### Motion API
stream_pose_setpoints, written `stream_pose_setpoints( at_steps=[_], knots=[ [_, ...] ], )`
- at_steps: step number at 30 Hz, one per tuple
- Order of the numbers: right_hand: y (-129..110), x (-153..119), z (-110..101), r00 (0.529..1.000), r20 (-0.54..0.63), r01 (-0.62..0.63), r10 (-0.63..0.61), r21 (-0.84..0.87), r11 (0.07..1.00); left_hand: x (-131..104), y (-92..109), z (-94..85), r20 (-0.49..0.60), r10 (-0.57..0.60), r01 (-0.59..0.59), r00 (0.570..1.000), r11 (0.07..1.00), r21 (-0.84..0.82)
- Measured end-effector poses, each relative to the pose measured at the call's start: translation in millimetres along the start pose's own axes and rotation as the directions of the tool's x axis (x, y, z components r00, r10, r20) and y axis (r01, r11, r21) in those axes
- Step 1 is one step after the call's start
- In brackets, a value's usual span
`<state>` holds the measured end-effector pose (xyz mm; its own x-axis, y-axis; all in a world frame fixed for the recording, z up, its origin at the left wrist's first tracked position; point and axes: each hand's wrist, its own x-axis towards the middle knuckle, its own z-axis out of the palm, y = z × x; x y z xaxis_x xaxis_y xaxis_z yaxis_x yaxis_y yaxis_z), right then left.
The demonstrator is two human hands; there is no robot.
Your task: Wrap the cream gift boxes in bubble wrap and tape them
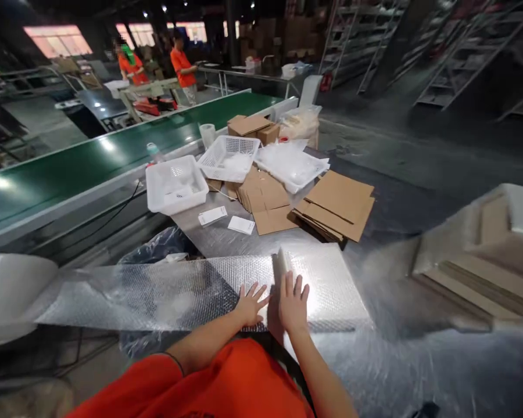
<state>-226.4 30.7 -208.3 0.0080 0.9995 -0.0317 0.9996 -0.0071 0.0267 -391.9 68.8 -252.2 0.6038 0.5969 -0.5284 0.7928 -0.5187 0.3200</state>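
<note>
A long sheet of bubble wrap [178, 290] runs from a roll [13, 290] at the far left across to the metal table. Its right end lies folded in a flat bubble-wrapped bundle [326, 278]. My left hand [251, 305] rests on the sheet just left of the bundle, fingers spread. On the bundle's left edge lies my right hand [293, 302], its fingers apart and pointing forward. Whatever is inside the bundle cannot be made out.
White baskets [174, 184], white cards [212, 215] and cardboard sheets [337, 200] lie beyond the wrap. A green conveyor [131, 145] crosses behind. Cardboard pieces in a box [483, 278] stand at right. Two people in orange [183, 67] stand farther back.
</note>
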Motion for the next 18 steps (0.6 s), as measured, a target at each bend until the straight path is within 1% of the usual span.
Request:
stream_pose_setpoints(
  at_steps=[2, 3, 4, 5, 6, 7, 8, 9, 10, 11, 12, 13, 14, 15, 16, 18],
  knots=[
    [10.1, -44.5, 17.1, 0.992, -0.079, 0.105, -0.101, 0.057, 0.993, 3.8, -0.5, -0.4, -0.002, -0.011, 0.011, 1.0, 1.0, 0.018],
    [18.5, -72.0, 27.9, 0.972, -0.164, 0.186, -0.169, 0.095, 0.978, 4.7, -0.7, 0.5, -0.006, -0.012, 0.012, 1.0, 1.0, 0.028],
    [28.9, -101.2, 38.8, 0.947, -0.242, 0.244, -0.21, 0.123, 0.962, 4.6, -1.0, 2.0, -0.008, -0.008, 0.008, 1.0, 0.999, 0.04],
    [40.8, -130.4, 48.6, 0.932, -0.318, 0.228, -0.171, 0.15, 0.962, 3.6, -1.7, 3.7, -0.005, -0.004, 0.004, 1.0, 0.999, 0.053],
    [53.5, -157.9, 56.2, 0.913, -0.404, 0.149, -0.062, 0.187, 0.971, 1.7, -2.9, 5.3, -0.001, -0.001, 0.001, 1.0, 0.998, 0.069],
    [66.6, -182.2, 60.9, 0.902, -0.424, 0.017, 0.081, 0.222, 0.975, -0.8, -4.4, 6.7, 0.003, 0.0, -0.001, 1.0, 0.996, 0.088],
    [79.6, -202.1, 62.9, 0.873, -0.412, -0.162, 0.26, 0.258, 0.952, -3.9, -6.4, 7.7, 0.005, 0.002, -0.002, 1.0, 0.994, 0.108],
    [92.3, -217.0, 62.6, 0.814, -0.364, -0.366, 0.453, 0.285, 0.886, -7.3, -8.7, 8.3, 0.004, 0.002, -0.002, 1.0, 0.992, 0.128],
    [104.6, -226.9, 60.9, 0.721, -0.281, -0.562, 0.633, 0.298, 0.772, -11.1, -11.2, 8.6, 0.001, 0.008, -0.008, 1.0, 0.989, 0.145],
    [116.5, -232.4, 58.8, 0.596, -0.177, -0.723, 0.783, 0.306, 0.619, -15.1, -13.7, 8.7, 0.002, 0.02, -0.02, 1.0, 0.987, 0.16],
    [127.9, -234.2, 57.2, 0.456, -0.057, -0.839, 0.888, 0.304, 0.45, -19.5, -16.1, 8.5, 0.012, 0.035, -0.037, 0.999, 0.984, 0.172],
    [138.8, -233.5, 56.8, 0.322, 0.062, -0.911, 0.945, 0.293, 0.291, -23.9, -18.3, 8.1, 0.026, 0.051, -0.055, 0.998, 0.982, 0.18],
    [149.2, -231.2, 58.0, 0.218, 0.168, -0.946, 0.961, 0.279, 0.166, -28.1, -20.2, 7.1, 0.038, 0.065, -0.071, 0.997, 0.981, 0.182],
    [159.1, -228.3, 60.7, 0.153, 0.248, -0.959, 0.957, 0.27, 0.083, -31.8, -21.9, 5.6, 0.048, 0.079, -0.087, 0.996, 0.98, 0.178],
    [168.2, -225.5, 64.8, 0.119, 0.302, -0.963, 0.946, 0.267, 0.036, -34.6, -23.4, 3.2, 0.049, 0.095, -0.102, 0.994, 0.981, 0.163],
    [183.1, -222.6, 74.9, 0.087, 0.346, -0.961, 0.934, 0.275, -0.013, -35.9, -26.1, -4.7, 0.025, 0.111, -0.113, 0.994, 0.986, 0.119]
  ],
)
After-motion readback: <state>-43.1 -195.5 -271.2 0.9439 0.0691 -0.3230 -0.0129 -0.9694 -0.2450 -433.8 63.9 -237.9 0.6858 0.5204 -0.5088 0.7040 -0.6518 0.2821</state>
